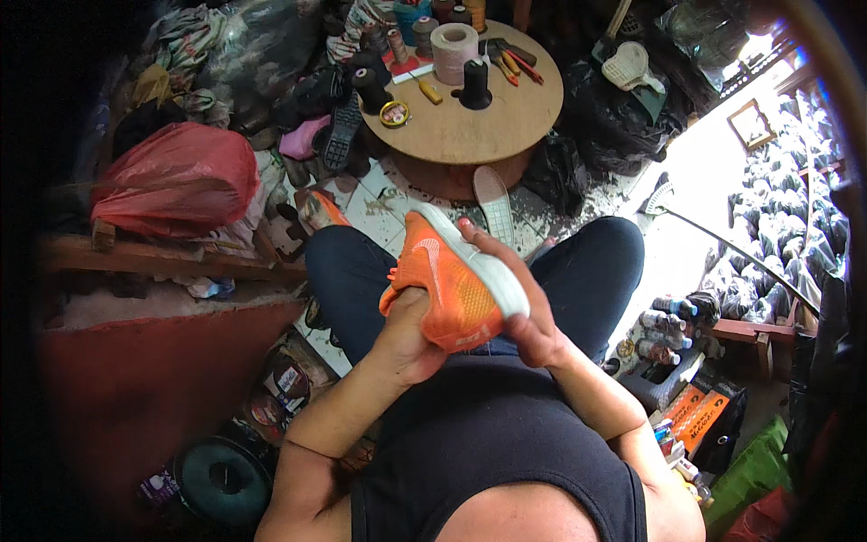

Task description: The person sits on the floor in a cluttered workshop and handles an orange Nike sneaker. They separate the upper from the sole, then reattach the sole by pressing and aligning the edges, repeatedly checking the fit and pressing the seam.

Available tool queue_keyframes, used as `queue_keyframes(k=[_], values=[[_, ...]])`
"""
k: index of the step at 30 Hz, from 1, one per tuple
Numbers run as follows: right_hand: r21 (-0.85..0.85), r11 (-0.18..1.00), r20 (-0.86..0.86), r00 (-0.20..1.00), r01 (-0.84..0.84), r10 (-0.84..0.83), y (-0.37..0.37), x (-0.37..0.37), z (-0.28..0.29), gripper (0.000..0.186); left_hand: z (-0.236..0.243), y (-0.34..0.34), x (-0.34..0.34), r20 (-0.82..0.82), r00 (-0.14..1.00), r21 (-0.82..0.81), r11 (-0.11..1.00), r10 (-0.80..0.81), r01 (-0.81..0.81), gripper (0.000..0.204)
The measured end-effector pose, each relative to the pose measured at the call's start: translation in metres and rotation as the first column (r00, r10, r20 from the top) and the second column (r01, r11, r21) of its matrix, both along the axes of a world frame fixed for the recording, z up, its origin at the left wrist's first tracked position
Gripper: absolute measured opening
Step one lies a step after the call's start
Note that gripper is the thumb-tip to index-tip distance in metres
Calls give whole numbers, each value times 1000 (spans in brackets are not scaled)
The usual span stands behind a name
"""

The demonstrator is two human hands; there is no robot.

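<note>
An orange sneaker [456,289] with a white sole [508,291] is held on its side above my lap, between both hands. My left hand [405,348] is closed on it at the foot opening, with its fingers partly hidden inside the upper. My right hand [535,321] is wrapped along the outside of the sole, its thumb near the heel and its fingers reaching toward the middle. Another orange shoe [327,209], partly hidden, lies beyond my left knee. A loose pale shoe sole [493,204] lies on the tiled floor ahead.
A round wooden table [433,135] ahead carries thread spools [476,86], a large roll [454,54] and pliers [515,65]. A red plastic bag [181,185] rests on the left bench. To the right are plastic bottles [664,330], an orange box [703,420] and many wrapped bundles [768,217].
</note>
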State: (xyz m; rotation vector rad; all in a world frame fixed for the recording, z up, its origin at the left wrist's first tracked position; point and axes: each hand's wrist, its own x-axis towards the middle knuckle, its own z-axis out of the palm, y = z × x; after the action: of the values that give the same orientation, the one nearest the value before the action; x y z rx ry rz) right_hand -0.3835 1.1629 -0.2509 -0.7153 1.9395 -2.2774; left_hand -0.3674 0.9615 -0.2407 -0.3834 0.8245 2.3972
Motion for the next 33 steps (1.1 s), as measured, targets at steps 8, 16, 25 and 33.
queue_keyframes(k=[8, 16, 25, 33], values=[[64, 976, 52, 976, 207, -211, -6, -41, 46, 76, 33, -3, -85, -338, 735, -567, 750, -588, 340, 49], [169, 979, 40, 993, -113, 108, 2, -80, 44, 84, 15, 3, -79, -61, 990, 376, 915, -130, 144, 62], [269, 913, 204, 945, -306, 256, 44, -75, 48, 80, 2, -6, -62, -53, 998, 640, 767, -15, 45, 78], [481, 875, 83, 992, 48, -100, 53, -27, 50, 56, -21, -8, -52, -45, 998, 728, 686, 53, -3, 86]])
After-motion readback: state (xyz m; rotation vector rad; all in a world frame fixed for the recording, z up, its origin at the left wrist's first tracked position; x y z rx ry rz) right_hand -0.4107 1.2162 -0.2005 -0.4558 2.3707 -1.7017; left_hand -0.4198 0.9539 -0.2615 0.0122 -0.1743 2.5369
